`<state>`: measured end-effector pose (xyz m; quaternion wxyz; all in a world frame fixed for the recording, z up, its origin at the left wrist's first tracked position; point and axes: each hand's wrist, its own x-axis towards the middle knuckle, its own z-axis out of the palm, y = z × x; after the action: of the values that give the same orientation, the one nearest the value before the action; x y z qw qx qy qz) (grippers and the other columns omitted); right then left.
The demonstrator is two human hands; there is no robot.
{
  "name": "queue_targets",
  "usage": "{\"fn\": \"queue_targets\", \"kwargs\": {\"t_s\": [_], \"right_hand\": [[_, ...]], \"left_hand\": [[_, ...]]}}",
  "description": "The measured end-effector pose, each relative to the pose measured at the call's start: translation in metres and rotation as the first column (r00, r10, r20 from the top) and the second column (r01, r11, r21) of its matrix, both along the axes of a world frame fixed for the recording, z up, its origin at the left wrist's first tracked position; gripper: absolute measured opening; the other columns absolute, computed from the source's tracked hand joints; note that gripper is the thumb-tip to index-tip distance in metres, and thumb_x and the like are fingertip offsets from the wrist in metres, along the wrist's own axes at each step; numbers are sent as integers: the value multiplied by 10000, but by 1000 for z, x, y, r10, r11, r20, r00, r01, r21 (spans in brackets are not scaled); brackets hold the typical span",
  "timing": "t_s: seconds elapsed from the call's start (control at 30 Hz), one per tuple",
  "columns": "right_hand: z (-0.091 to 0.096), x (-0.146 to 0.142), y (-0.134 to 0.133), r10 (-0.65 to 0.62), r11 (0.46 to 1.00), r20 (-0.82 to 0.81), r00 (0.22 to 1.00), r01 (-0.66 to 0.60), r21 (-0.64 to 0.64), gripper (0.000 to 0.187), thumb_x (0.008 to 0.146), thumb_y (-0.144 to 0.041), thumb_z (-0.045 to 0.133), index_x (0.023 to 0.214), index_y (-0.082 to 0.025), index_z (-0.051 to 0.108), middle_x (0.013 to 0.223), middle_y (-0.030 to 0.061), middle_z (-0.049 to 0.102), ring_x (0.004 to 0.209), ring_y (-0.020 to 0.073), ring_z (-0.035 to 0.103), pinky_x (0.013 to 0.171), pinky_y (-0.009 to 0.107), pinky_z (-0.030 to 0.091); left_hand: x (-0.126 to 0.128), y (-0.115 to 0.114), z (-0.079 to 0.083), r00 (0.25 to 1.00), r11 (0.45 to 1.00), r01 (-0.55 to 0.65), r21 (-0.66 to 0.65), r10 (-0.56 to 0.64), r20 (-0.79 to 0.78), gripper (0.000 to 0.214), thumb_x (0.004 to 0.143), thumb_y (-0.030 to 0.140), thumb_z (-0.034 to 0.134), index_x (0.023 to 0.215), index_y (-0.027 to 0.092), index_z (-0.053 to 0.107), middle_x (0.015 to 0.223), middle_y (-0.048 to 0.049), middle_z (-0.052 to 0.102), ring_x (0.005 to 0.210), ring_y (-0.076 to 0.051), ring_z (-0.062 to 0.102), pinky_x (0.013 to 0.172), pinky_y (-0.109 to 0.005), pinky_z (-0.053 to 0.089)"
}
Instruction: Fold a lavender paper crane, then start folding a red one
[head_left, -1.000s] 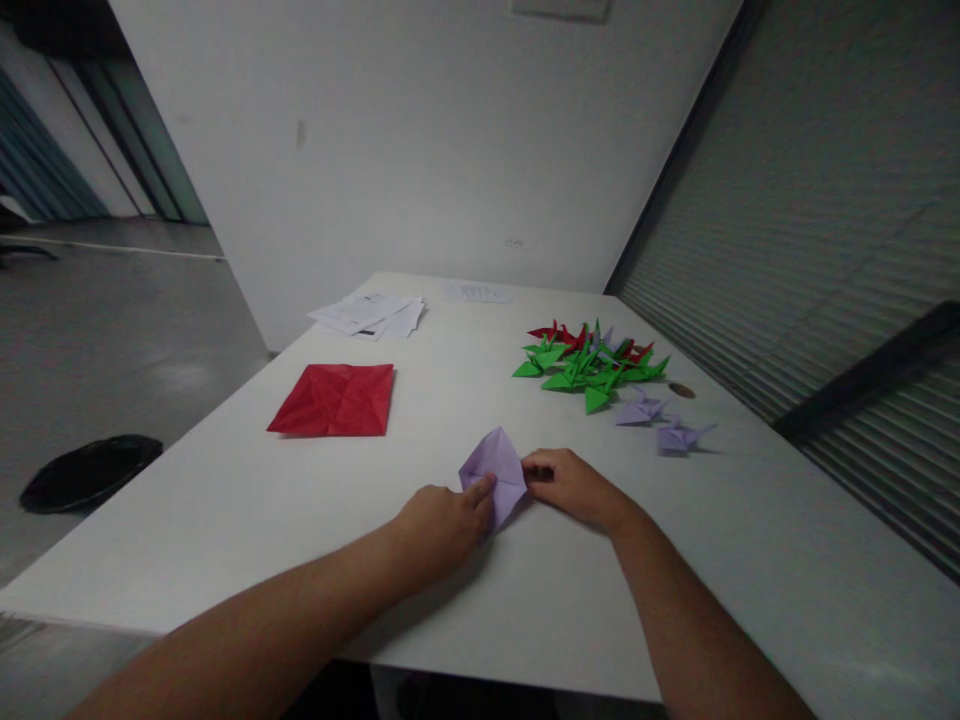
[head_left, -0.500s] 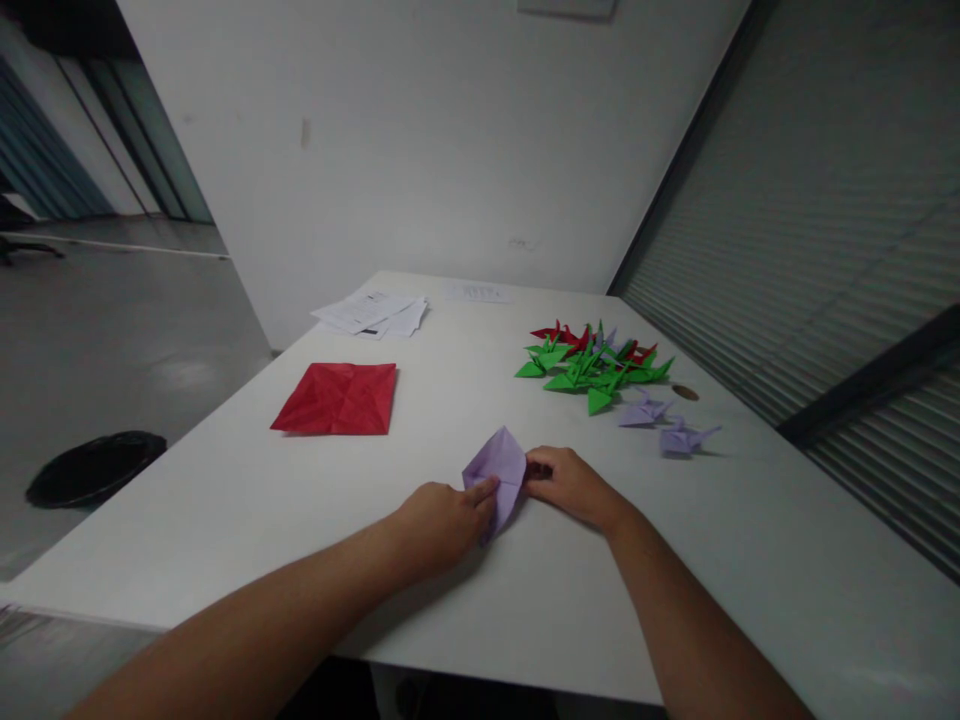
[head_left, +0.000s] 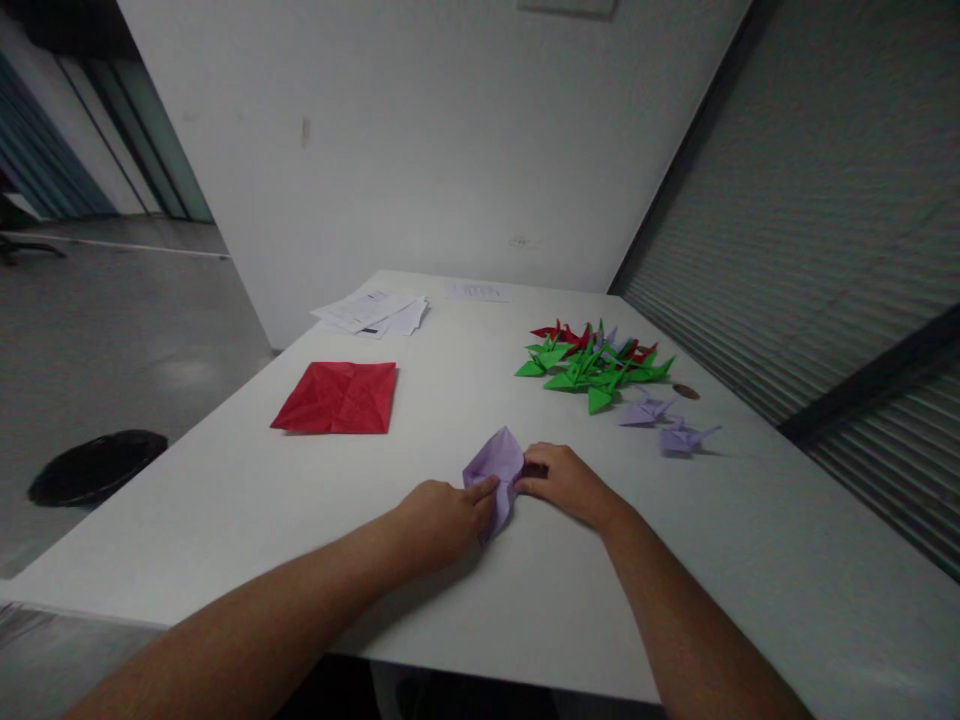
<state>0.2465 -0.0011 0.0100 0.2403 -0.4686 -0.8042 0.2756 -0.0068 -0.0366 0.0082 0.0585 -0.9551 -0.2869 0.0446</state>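
Observation:
A partly folded sheet of purple origami paper (head_left: 496,455) lies on the white table (head_left: 315,530) between my hands. My left hand (head_left: 450,515) presses on its lower left part, thumb and fingers closed on the paper. On the other side, my right hand (head_left: 562,482) pinches the paper's right edge between thumb and fingertips. The lower edge of the paper is partly hidden behind the left fingers. To the right stand two purple paper cranes (head_left: 646,408), apart from my hands.
Several green paper cranes (head_left: 577,375) cluster at the back right with red cranes (head_left: 559,333) behind. A brown disc (head_left: 685,391) lies beside them. Creased red paper (head_left: 341,398) is at left, printed sheets (head_left: 375,312) at the back. A black-lined bin (head_left: 97,468) stands on the floor.
My right fingers have moved slightly left, and the right edge of the purple paper is bent inward with them. My left hand stays in nearly the same place.

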Motion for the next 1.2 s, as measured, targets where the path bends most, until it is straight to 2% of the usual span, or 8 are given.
{"fn": "queue_targets", "kwargs": {"t_s": [0.27, 0.57, 0.7, 0.83, 1.2], "right_hand": [[-3, -4, 3, -76, 997, 72, 995, 74, 31, 181, 730, -269, 821, 700, -175, 668, 704, -7, 627, 688, 162, 559, 620, 258, 365], [-3, -10, 2, -116, 993, 116, 986, 113, 30, 220, 704, -256, 845, 688, -175, 642, 673, -18, 616, 638, 150, 551, 593, 254, 351], [-1, -11, 0, -128, 992, 117, 985, 128, 6, 212, 717, -255, 836, 703, -174, 641, 668, -21, 615, 628, 147, 554, 585, 252, 353], [-1, -13, -1, -115, 993, 117, 986, 114, 21, 187, 727, -249, 816, 727, -181, 642, 684, -26, 613, 640, 143, 548, 583, 247, 344], [-8, -14, 0, -99, 994, 145, 984, 93, 51, 226, 768, -260, 786, 703, -187, 583, 677, -39, 554, 636, 129, 497, 591, 251, 318]], "left_hand": [[3, -2, 5, 1000, 1000, 0, -15, 0, 5, 550, 942, 211, 476, 1488, 150, 432, 1547, -251, 418, 711, -210, 723, 518, -321, 524], [3, -2, 1, 1000, 1000, 6, -15, -6, 23, 525, 950, 218, 461, 1467, 129, 449, 1542, -244, 429, 710, -223, 723, 519, -344, 540], [3, -2, 0, 998, 1000, 5, -11, -4, 62, 441, 962, 232, 458, 1388, 137, 526, 1510, -220, 484, 732, -220, 729, 553, -349, 565], [3, -1, 0, 998, 1000, 16, -12, -15, 64, 382, 947, 217, 483, 1312, 155, 579, 1480, -193, 527, 725, -213, 729, 548, -336, 565], [3, 1, 1, 998, 999, 19, -27, -17, 67, 412, 914, 172, 472, 1313, 152, 573, 1495, -184, 519, 707, -232, 728, 526, -338, 546]]}}
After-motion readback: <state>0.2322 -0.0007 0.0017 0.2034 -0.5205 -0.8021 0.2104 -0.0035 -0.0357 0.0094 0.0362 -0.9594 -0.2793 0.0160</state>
